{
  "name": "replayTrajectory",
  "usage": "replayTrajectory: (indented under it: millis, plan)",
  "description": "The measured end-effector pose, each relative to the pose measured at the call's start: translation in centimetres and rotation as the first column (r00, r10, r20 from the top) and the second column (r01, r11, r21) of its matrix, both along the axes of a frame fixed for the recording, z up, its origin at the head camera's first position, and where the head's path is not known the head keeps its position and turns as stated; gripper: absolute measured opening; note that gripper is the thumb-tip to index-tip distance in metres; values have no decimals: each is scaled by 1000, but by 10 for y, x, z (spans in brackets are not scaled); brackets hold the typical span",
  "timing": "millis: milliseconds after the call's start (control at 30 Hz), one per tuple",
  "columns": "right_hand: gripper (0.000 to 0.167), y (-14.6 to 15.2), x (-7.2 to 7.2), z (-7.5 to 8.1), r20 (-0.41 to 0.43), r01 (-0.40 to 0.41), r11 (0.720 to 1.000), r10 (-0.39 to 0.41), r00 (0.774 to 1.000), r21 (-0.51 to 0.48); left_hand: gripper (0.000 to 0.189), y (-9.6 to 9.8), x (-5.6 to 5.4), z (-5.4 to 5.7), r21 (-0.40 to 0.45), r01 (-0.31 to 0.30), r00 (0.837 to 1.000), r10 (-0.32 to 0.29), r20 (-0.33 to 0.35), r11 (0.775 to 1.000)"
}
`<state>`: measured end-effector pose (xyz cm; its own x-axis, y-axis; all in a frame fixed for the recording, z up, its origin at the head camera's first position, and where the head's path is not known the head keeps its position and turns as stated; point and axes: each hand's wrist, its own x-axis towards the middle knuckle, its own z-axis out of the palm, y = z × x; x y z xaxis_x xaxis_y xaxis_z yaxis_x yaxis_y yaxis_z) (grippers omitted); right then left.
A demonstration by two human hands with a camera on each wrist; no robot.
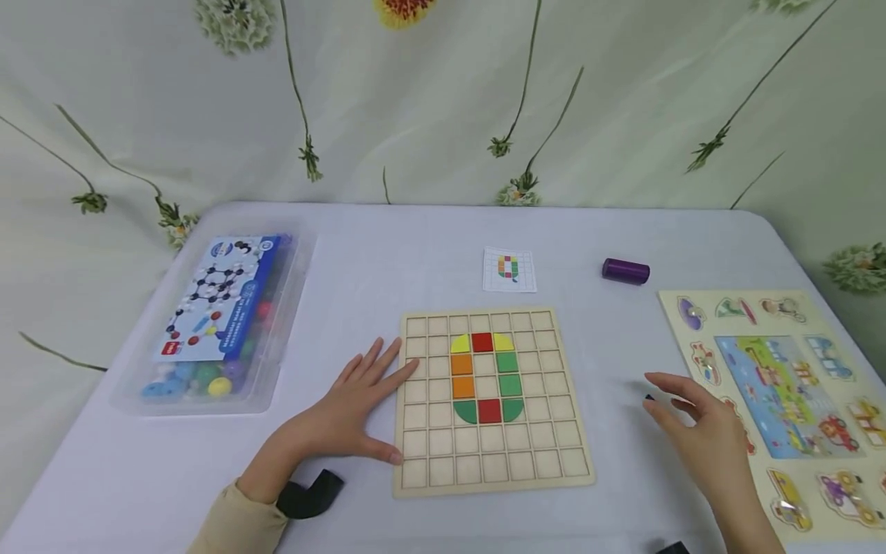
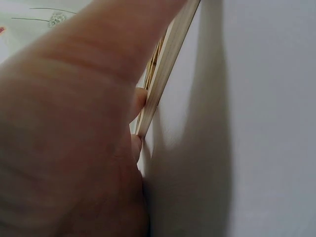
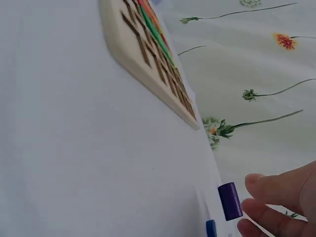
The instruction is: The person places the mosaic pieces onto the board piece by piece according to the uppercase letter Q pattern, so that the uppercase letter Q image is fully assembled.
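Observation:
A wooden grid board (image 1: 415,442) lies on the white table, with yellow, red, orange and green tiles (image 1: 489,411) set in a ring in its squares. My left hand (image 1: 356,412) lies with fingers spread at the board's left edge, fingertips and thumb on the rim. To the right of the board, my right hand (image 1: 702,435) hovers low with thumb and index finger apart. A small dark blue piece (image 3: 211,228) shows near those fingers; in the head view it looks almost black beside the thumb tip. The right wrist view shows it apart from the fingertips.
Behind the board lies a small pattern card (image 1: 527,281), with a purple cylinder (image 1: 626,271) to its right. A clear plastic case (image 1: 249,396) of model parts is at left. A wooden picture puzzle (image 1: 751,308) lies at right, partly behind the right hand.

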<state>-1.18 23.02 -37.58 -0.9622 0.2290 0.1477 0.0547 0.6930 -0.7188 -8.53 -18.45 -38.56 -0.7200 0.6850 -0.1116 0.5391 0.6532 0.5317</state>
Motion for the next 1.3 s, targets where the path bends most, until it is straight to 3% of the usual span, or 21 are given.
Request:
replayTrajectory:
  millis: [167, 367, 667, 800, 1100, 1300]
  plan:
    - [36, -3, 5, -11, 0, 32, 994, -32, 999, 106, 113, 1, 0, 0, -10, 3, 1000, -3, 3, 1000]
    - [38, -6, 4, -18, -55, 44, 987, -36, 998, 152, 113, 0, 0, 1, -17, 1, 1000, -1, 1, 1000]
    - [37, -15, 2, -19, -116, 88, 982, -69, 991, 165, 113, -2, 0, -1, -16, 2, 1000, -2, -5, 1000]
    - [37, -17, 0, -18, -147, 69, 990, -50, 988, 122, 114, -1, -2, -1, -18, 4, 1000, -4, -5, 1000]
    - [32, -46, -12, -5, -239, -78, 997, 76, 968, -1, 114, 1, -1, 1, -26, 4, 1000, -4, -1, 1000]
    - [32, -81, -11, -3, -256, -264, 964, 248, 934, -30, 115, 1, -1, 3, -31, -1, 1000, 1, 3, 1000]
